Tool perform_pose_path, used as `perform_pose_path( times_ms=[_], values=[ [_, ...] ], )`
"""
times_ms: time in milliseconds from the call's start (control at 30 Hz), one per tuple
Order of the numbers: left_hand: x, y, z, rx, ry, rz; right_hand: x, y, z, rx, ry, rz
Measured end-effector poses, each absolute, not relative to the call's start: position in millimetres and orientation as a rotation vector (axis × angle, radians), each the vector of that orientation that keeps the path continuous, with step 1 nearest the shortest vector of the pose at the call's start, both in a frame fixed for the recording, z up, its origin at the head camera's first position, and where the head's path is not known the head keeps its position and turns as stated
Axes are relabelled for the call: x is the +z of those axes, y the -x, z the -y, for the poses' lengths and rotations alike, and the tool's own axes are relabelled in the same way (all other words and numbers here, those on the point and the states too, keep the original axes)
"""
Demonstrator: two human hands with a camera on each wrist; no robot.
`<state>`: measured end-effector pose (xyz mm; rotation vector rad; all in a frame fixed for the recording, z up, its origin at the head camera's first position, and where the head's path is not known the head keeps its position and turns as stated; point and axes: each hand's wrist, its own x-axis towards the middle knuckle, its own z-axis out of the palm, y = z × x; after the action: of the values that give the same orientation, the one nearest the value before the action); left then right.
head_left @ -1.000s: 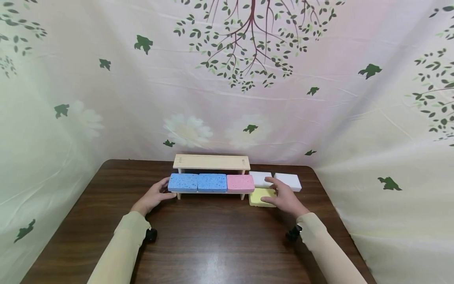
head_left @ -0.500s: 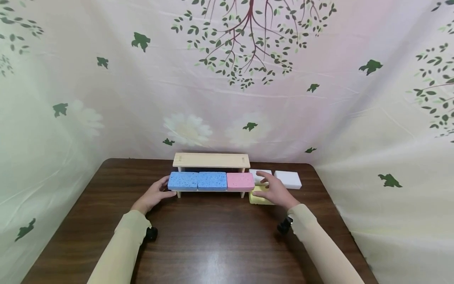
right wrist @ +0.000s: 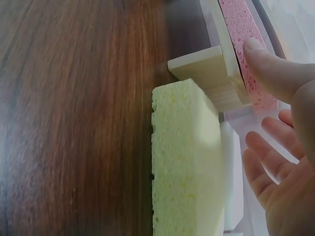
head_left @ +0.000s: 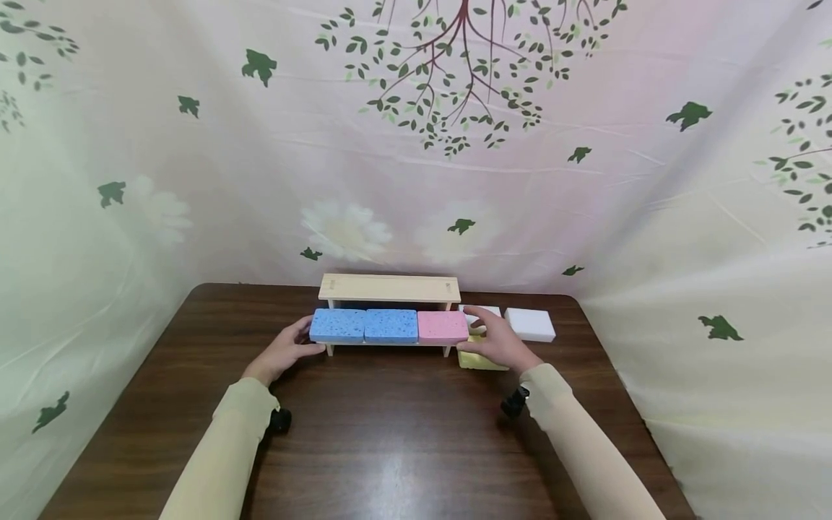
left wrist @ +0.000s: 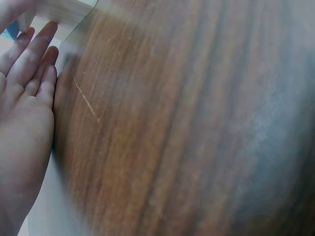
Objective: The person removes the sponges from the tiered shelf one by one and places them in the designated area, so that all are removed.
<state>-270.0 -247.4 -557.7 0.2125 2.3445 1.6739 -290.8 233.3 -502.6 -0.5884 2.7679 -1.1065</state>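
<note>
Two blue sponges (head_left: 337,326) and a pink sponge (head_left: 443,327) lie in a row on the lower board of a small wooden stand (head_left: 388,287). My left hand (head_left: 283,352) is at the row's left end, thumb at the front corner and fingers extended beside the blue sponge. My right hand (head_left: 497,342) reaches the right end, its thumb (right wrist: 270,71) against the pink sponge's front side. In the right wrist view, several of its other fingers are spread apart from the sponge. A yellow sponge (right wrist: 184,162) lies below this hand, partly covered by it in the head view.
Two white blocks (head_left: 530,325) lie behind the yellow sponge, right of the stand; one is partly behind my right hand. The brown wooden table (head_left: 377,433) ends at a printed cloth backdrop (head_left: 390,180). The stand's upper board is at the back, near the cloth.
My right hand has moved left, from over the yellow sponge to the pink sponge's end. My left hand stays at the blue sponge's end. The head view has shifted slightly.
</note>
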Motion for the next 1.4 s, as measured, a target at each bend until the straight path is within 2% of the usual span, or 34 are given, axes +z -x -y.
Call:
perform_pose_path(
  times_ms=[533, 1400],
  values=[
    [-557, 270, 247, 1.687, -0.215, -2.33, -503, 291, -224, -1.024, 0.591, -2.802],
    [-558, 272, 248, 1.662, -0.217, -2.344, -503, 284, -244, -1.13, 0.527, -2.787]
  ],
)
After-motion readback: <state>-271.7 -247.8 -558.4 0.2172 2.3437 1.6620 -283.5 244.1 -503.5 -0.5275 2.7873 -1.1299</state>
